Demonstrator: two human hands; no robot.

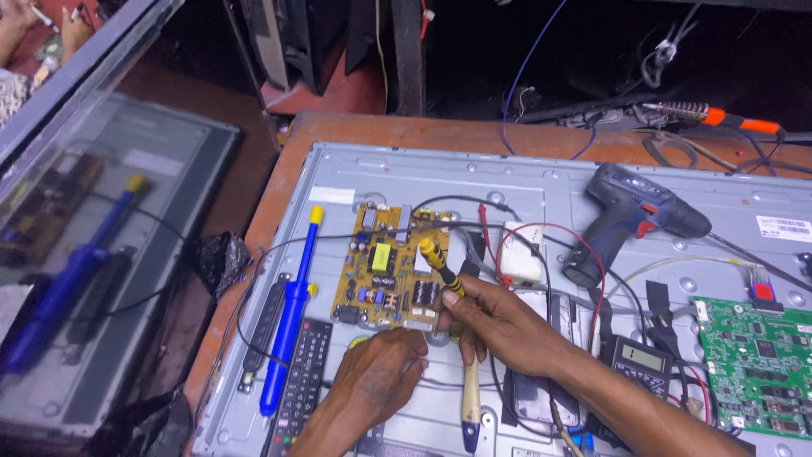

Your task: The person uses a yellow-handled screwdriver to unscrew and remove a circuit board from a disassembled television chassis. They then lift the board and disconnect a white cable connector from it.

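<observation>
The yellow power board (385, 275) lies flat on the grey metal TV back panel (541, 182), toward the panel's left half, and serves as landmark here.

Right hand (499, 322) sits just right of the board's lower right corner, fingers pressed together around a screwdriver w/ yellow-black striped handle (438, 264). The handle slants up-left over the board's right edge; tip is hidden by the hand. Left hand (381, 372) rests just below the board's bottom edge, fingers curled down onto the panel; whether it pinches anything can't be told.

Left of the board, near it, lies a blue desoldering pump (290, 326) w/ yellow tip, roughly upright in the frame. Below-left of the board, beside the pump, lies a black remote control (304, 381). Below the board, between the 2 hands, a tool w/ pale handle and blue end (470, 406) lies on the panel.

Right of the board: a white block (520, 258) w/ red and black leads, then a dark blue cordless drill (630, 216) farther right. A multimeter (643, 364) sits lower right, and a green circuit board (761, 364) lies well right, at the panel's edge. The wooden table (406, 131) shows above the board, past the panel's top edge.
</observation>
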